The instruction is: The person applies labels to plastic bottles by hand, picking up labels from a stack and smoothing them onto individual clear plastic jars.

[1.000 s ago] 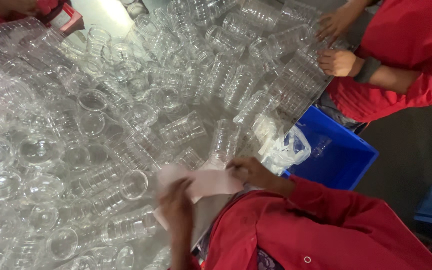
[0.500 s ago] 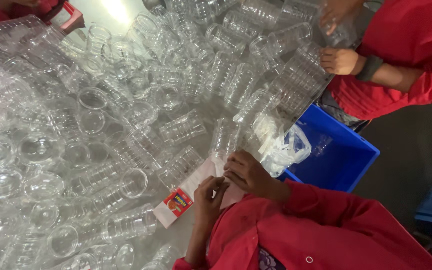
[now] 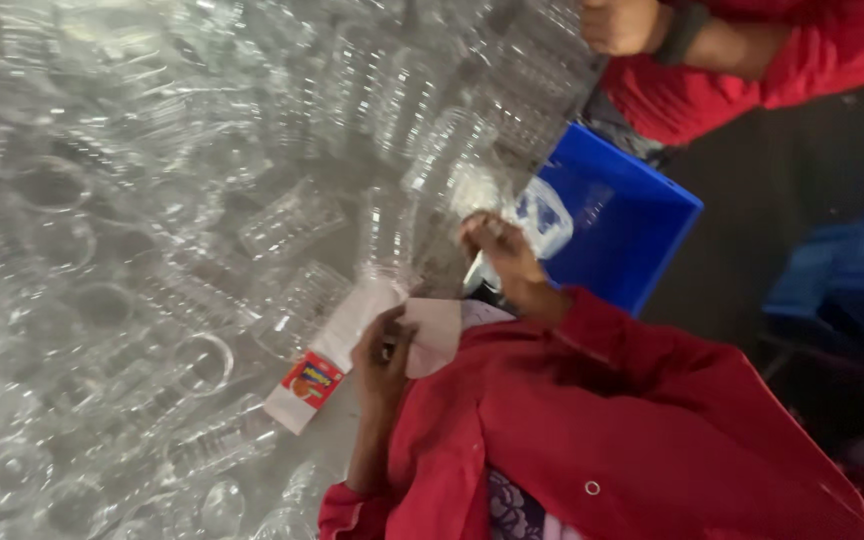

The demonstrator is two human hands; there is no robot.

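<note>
Two hands: left hand (image 3: 384,352) on label strip (image 3: 337,350)

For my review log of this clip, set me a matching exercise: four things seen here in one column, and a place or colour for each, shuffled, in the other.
Things:
1. left hand
2. right hand
3. crate
4. clear jars

Places or colours:
A. blue, beside the table edge
B. on the pale strip of labels
C. spread across the whole table
D. raised by a crumpled clear plastic bag

Pairs: 1-B, 2-D, 3-A, 4-C
</note>
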